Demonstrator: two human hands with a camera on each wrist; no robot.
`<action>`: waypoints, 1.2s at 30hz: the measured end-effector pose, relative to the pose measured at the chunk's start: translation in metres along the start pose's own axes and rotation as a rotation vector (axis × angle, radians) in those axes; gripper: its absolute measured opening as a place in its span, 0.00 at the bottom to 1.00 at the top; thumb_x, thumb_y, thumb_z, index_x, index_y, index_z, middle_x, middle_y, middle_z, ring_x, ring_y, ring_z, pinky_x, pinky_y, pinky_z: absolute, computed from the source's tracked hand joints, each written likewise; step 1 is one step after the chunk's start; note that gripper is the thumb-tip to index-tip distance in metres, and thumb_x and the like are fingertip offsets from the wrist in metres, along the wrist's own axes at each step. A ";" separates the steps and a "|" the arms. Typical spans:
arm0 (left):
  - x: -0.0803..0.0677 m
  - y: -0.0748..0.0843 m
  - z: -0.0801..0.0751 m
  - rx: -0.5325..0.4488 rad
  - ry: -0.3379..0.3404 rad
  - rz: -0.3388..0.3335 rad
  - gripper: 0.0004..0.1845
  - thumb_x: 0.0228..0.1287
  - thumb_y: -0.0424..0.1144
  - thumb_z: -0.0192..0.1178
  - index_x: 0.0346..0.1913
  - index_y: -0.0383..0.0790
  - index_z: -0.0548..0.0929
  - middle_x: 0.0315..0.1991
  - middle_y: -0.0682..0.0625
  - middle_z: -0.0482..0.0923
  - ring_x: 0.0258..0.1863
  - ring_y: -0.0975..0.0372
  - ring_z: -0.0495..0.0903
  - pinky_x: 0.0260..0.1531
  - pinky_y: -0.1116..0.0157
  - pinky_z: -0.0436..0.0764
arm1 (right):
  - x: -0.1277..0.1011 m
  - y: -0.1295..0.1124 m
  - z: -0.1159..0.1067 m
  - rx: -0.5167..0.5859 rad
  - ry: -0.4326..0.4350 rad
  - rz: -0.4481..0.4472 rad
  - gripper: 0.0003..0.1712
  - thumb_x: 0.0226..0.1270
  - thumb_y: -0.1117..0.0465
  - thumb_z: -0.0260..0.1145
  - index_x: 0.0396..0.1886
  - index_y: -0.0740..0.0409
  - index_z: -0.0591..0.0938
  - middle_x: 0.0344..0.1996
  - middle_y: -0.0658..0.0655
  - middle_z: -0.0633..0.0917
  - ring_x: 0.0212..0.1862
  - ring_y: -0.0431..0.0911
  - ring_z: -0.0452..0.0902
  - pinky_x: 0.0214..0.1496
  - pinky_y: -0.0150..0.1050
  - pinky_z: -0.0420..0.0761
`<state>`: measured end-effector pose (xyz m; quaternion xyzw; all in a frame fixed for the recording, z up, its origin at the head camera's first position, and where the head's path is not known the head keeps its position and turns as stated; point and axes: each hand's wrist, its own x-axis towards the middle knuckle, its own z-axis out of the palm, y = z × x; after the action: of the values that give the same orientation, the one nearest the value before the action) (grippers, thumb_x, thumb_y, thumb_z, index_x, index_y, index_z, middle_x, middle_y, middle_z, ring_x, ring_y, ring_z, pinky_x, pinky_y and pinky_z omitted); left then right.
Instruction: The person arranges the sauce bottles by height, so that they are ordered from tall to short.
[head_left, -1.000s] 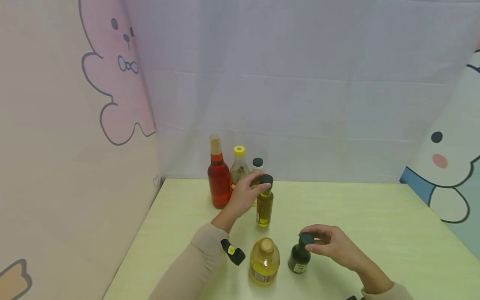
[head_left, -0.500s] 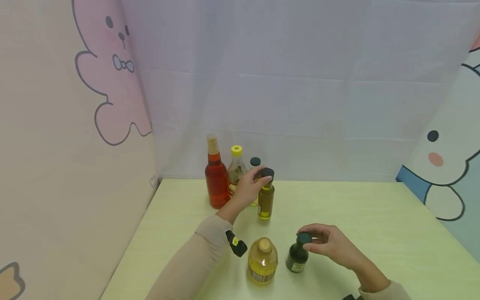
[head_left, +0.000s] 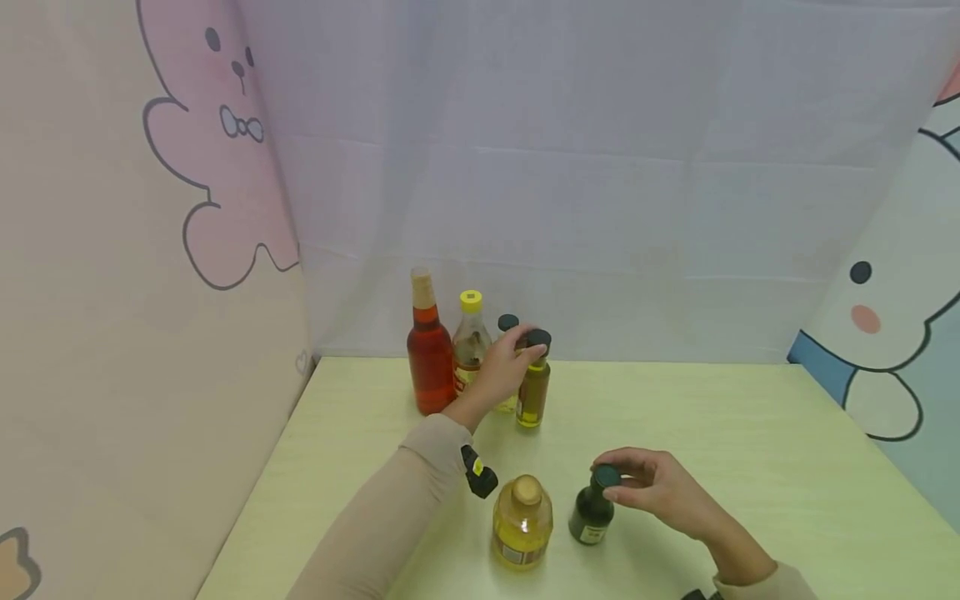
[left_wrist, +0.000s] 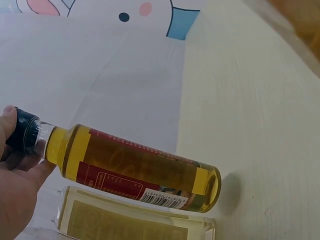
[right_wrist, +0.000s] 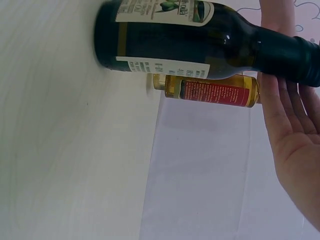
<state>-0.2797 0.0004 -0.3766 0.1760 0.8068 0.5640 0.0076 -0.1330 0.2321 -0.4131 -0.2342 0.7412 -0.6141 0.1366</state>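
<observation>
Both hands on bottle caps, tip-over risk
Left hand (head_left: 501, 372) pinches the amber bottle (head_left: 533, 392) by its cap; right hand (head_left: 656, 487) fingers curl around the dark bottle (head_left: 592, 514) cap. Top-only grips could topple either onto the surface (head_left: 712, 417).

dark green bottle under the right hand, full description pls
The small dark green glass bottle has a round body, narrow neck, dark screw cap and a pale label with small print. It stands upright, capped, near the front of the pale yellow-green table, beside a squat yellow oil bottle. The right hand pinches its cap.
</observation>
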 end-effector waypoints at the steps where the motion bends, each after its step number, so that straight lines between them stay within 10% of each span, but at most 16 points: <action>1: 0.002 0.000 0.000 -0.002 0.001 0.004 0.21 0.64 0.46 0.54 0.59 0.47 0.70 0.53 0.53 0.71 0.53 0.63 0.70 0.50 0.61 0.71 | 0.000 0.000 0.000 0.000 0.000 -0.001 0.19 0.60 0.69 0.61 0.51 0.71 0.72 0.47 0.72 0.74 0.48 0.50 0.76 0.43 0.41 0.77; 36: 0.031 -0.002 0.029 0.160 0.009 -0.028 0.20 0.69 0.40 0.47 0.61 0.40 0.63 0.57 0.45 0.65 0.54 0.56 0.68 0.50 0.59 0.71 | 0.000 0.003 0.002 0.013 -0.006 -0.032 0.19 0.60 0.70 0.61 0.50 0.71 0.73 0.45 0.74 0.74 0.47 0.51 0.76 0.43 0.41 0.78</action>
<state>-0.3032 0.0351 -0.3836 0.1622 0.8517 0.4982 -0.0023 -0.1326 0.2306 -0.4165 -0.2472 0.7329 -0.6203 0.1306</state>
